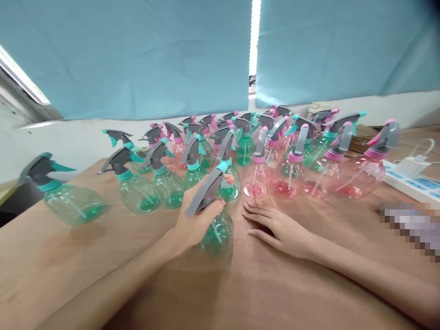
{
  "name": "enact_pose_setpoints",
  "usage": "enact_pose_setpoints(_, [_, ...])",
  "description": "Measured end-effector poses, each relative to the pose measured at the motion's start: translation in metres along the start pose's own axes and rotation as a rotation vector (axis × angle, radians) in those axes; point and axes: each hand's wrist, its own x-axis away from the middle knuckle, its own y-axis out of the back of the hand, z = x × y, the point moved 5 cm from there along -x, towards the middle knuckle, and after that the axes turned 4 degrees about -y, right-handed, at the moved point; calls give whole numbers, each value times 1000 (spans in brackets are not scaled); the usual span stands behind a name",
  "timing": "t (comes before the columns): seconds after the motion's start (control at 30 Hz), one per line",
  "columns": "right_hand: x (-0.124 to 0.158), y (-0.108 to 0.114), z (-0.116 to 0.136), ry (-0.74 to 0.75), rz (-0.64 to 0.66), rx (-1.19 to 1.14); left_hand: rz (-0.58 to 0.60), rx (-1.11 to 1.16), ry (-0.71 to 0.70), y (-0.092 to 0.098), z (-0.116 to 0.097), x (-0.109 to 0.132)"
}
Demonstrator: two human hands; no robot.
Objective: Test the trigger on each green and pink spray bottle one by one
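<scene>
My left hand (199,213) is closed around the neck of a green spray bottle (217,236) with a grey and teal trigger head. The bottle is in front of the other bottles, close to the middle of the view. Flat on the table lies my right hand (275,224), palm down, fingers stretched and holding nothing. Just beyond its fingertips stands a pink spray bottle (256,183), with more pink ones to its right. Green spray bottles, such as the one nearest on the left (168,188), line up left of my left hand.
Several more green and pink bottles stand behind the front row. At the left end, one green bottle (74,201) is set apart. A white power strip (405,181) with a plugged-in charger (412,165) lies at the right, near a pixelated object (412,224). Blue curtains (154,59) hang behind the wooden table (192,293).
</scene>
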Motion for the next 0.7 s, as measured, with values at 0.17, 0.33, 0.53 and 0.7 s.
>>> enact_pose_setpoints(0.17, [0,-1,0,-11,16,16,-1,25,-24,-1,0,1])
enact_pose_setpoints(0.33, [0,-1,-1,-6,22,20,-43,26,-36,0,7,-1])
enact_pose_setpoints(0.53, [0,0,0,-7,22,21,-41,22,-12,0,5,-1])
enact_pose_setpoints(0.7, [0,0,0,-13,15,9,-50,2,-18,0,1,-1])
